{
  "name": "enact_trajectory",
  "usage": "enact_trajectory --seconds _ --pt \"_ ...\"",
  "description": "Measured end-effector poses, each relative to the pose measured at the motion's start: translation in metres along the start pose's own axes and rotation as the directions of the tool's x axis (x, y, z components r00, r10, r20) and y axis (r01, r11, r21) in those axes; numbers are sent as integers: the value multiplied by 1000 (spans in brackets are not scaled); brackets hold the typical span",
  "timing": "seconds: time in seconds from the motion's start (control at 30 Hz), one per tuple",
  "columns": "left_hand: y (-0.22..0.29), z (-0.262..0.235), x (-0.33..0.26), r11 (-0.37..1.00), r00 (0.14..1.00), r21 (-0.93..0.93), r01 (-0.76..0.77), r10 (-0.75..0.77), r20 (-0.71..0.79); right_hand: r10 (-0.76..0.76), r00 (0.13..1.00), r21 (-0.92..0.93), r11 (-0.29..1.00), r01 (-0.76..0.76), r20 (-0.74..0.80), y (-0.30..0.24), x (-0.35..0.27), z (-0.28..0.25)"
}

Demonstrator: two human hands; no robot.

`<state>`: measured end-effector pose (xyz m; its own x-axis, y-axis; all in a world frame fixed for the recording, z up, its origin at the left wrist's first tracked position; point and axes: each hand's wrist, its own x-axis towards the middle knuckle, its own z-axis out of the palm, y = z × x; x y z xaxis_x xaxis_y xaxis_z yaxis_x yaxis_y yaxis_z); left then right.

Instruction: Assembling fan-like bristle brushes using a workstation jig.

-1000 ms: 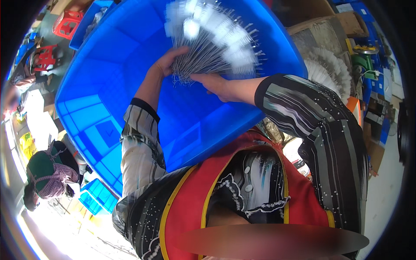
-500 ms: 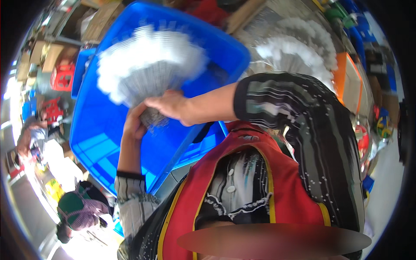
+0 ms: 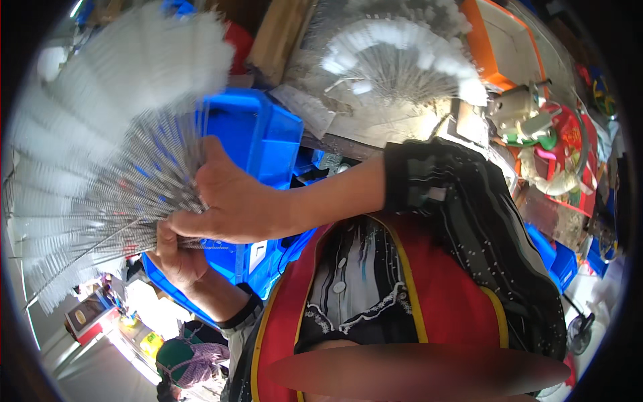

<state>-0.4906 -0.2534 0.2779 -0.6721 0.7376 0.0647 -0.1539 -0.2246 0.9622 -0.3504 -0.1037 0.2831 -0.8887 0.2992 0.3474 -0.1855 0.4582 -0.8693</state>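
A big fanned bundle of thin wire brushes fills the left of the head view, grey twisted stems gathered inward and white bristly ends spread outward. My left hand is closed round the gathered stem ends from below. From the right, my right hand grips the stems just above it, its thumb side against the fan. Both hands touch each other at the bundle's narrow end. Some fingers are hidden behind the stems. A blue plastic bin lies below and behind the hands, partly covered by them.
On the worktop at the back lies another fanned bundle of white-tipped wire brushes. An orange box stands beyond it, with a metal machine nearby. At the lower left is a person wearing a green and purple head covering.
The bundle has moved left and up out of the blue bin, looking larger and more widely fanned. Both hands have stayed on it. The view has swung, bringing more of the worktop in.
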Motion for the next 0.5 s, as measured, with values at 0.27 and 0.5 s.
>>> enact_trajectory --seconds 0.27,0.5 --pt "-61 113 51 999 972 -7 -44 44 232 -6 821 -100 993 -62 -570 50 -41 -39" --pt "-226 109 33 966 896 130 224 -257 363 316 701 -145 846 -513 -640 103 -94 -55"
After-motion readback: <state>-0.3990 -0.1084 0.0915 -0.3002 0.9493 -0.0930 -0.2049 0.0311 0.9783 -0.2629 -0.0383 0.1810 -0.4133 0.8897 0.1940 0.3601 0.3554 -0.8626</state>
